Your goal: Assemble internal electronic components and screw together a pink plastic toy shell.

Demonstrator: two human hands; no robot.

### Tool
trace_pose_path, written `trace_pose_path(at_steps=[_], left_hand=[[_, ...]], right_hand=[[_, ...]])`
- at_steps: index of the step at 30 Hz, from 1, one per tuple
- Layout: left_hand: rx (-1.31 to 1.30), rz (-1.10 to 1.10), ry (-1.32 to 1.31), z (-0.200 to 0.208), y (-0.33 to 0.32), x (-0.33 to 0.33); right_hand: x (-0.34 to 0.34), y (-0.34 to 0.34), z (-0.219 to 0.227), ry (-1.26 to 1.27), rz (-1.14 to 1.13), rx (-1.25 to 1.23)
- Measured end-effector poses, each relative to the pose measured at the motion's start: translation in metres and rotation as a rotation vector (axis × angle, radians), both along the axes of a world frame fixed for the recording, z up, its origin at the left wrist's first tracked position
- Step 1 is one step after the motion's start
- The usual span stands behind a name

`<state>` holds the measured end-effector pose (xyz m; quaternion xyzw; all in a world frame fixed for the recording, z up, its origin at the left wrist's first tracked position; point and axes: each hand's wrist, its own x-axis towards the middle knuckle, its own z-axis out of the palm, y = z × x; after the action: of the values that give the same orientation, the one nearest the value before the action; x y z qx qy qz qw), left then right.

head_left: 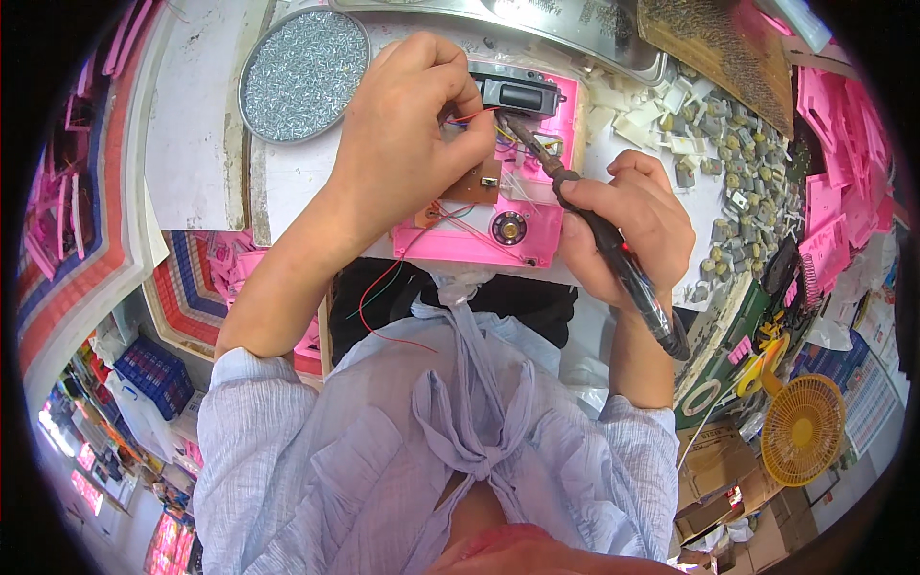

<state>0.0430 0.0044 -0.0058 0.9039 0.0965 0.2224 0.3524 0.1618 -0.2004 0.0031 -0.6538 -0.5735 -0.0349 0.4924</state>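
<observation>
A pink plastic housing (pixel 446 251) lies on the white worktop in front of me, its inside facing up. In it are a brown circuit board (pixel 470 184), a small round speaker (pixel 509 228), coloured wires and, at its far end, a black rectangular part (pixel 522 96). My left hand (pixel 407 129) pinches a thin red wire (pixel 476 115) between thumb and forefinger above the housing. Wrapped around the black handle of a soldering iron (pixel 540 151), my right hand (pixel 637 225) holds its tip close to that wire's end, beside the black part. Whether they touch is hard to tell.
A round dish of small silver screws (pixel 305 77) sits at the far left. Beyond the housing is a metal tray (pixel 537 17). To the right lie white plastic pieces (pixel 637 125), many small motors (pixel 733 196) and stacked pink parts (pixel 829 211). Loose wires (pixel 369 321) hang off the near edge.
</observation>
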Motion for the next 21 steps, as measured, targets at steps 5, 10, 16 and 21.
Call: trace_pose_path(at_steps=[5,10,16,21], left_hand=[[0.014,0.004,-0.022,0.0,-0.001,0.001],[0.021,0.018,-0.008,-0.001,-0.002,0.0],[-0.014,0.04,-0.008,-0.001,-0.003,0.001],[0.013,0.044,-0.011,-0.002,-0.003,0.001]], right_hand=[[0.001,-0.001,0.002,0.006,0.006,-0.014],[-0.001,-0.005,0.006,-0.003,-0.003,-0.019],[0.0,-0.019,0.015,0.006,-0.036,-0.026],[-0.001,-0.029,0.018,0.011,-0.067,-0.03]])
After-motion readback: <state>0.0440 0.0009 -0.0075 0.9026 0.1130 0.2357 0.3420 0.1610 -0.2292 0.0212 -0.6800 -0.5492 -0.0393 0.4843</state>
